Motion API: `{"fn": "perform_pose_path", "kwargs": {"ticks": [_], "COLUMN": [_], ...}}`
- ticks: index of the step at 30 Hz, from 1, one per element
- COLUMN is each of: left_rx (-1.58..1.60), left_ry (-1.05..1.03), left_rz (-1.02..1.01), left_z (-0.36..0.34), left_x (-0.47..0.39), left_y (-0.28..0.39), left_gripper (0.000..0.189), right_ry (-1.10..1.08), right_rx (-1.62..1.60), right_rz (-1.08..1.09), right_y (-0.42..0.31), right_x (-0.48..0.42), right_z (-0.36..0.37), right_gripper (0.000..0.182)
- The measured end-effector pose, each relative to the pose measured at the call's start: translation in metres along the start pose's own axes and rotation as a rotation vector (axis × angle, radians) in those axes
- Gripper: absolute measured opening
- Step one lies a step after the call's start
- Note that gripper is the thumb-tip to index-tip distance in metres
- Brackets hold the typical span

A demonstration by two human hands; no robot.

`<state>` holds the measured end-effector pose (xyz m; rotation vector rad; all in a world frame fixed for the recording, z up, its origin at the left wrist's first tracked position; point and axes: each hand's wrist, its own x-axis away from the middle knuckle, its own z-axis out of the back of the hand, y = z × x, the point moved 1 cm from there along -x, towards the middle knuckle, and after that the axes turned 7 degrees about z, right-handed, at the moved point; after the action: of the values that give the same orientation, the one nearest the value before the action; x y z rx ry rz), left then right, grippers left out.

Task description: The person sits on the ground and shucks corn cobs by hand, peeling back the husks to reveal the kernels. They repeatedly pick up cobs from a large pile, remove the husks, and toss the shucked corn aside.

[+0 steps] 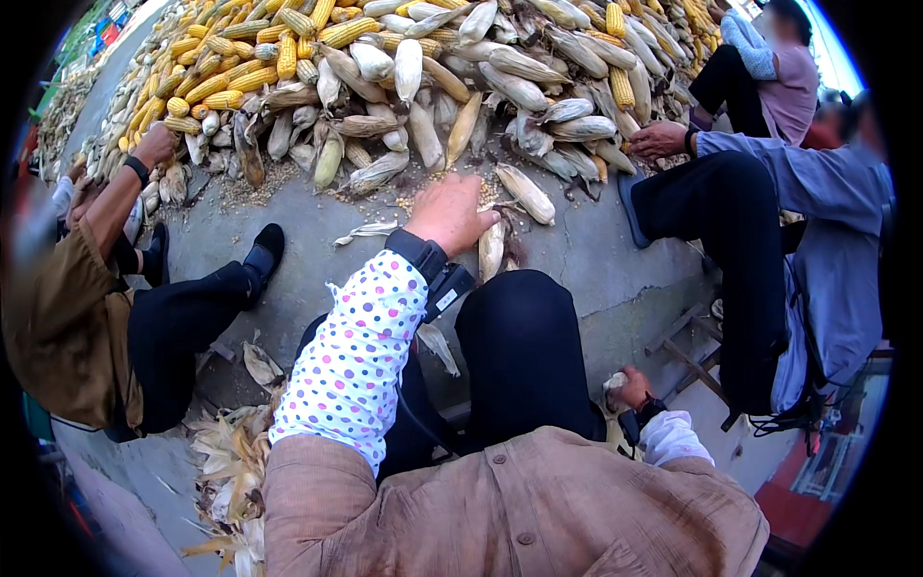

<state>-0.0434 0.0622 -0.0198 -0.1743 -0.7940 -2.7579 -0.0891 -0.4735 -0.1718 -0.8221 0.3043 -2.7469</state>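
My left hand point(448, 210), in a polka-dot sleeve with a black wrist strap, reaches over the concrete at the near edge of a big corn pile. Its thumb stands apart from the fingers; the fingertips are partly hidden, and I see nothing held. A husked-over ear of corn point(492, 251) lies just below the thumb, and another ear in its husk point(525, 193) lies to the right. Low at my right side, my right hand point(633, 391) is closed around a pale corn husk point(615, 382); whether a cob is inside, I cannot tell.
Peeled yellow ears point(223, 99) form the pile's left part, unpeeled ears point(515, 86) its middle and right. Co-workers sit close on both sides; one hand point(155, 144) is at the left, another point(657, 140) at the right. Loose husks point(231, 461) heap behind my left side. A wooden frame point(692, 360) stands right.
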Motion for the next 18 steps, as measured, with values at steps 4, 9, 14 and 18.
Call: {"fn": "perform_pose_path", "kwargs": {"ticks": [4,9,14,18], "left_rx": [0.004,-0.035,-0.002,0.013], "left_ry": [-0.011,-0.072,-0.113,-0.127], "left_rz": [-0.107,-0.155,-0.125,-0.097], "left_z": [-0.009,-0.018,-0.017,-0.009], "left_x": [0.007,0.007,0.005,0.009], "left_y": [0.007,0.013,0.011,0.008], "left_gripper": [0.042,0.038,0.036,0.034], "right_ry": [-0.703,-0.729,-0.172,-0.048], "right_rx": [0.26,0.276,-0.094,-0.116], "right_rz": [-0.089,-0.187,-0.048,0.201], "right_y": [0.134,0.127,-0.014,-0.126], "right_x": [0.101,0.104,-0.033,-0.161], "right_z": [-0.085,-0.095,-0.035,0.011], "right_gripper": [0.059,0.045,0.038,0.036]}}
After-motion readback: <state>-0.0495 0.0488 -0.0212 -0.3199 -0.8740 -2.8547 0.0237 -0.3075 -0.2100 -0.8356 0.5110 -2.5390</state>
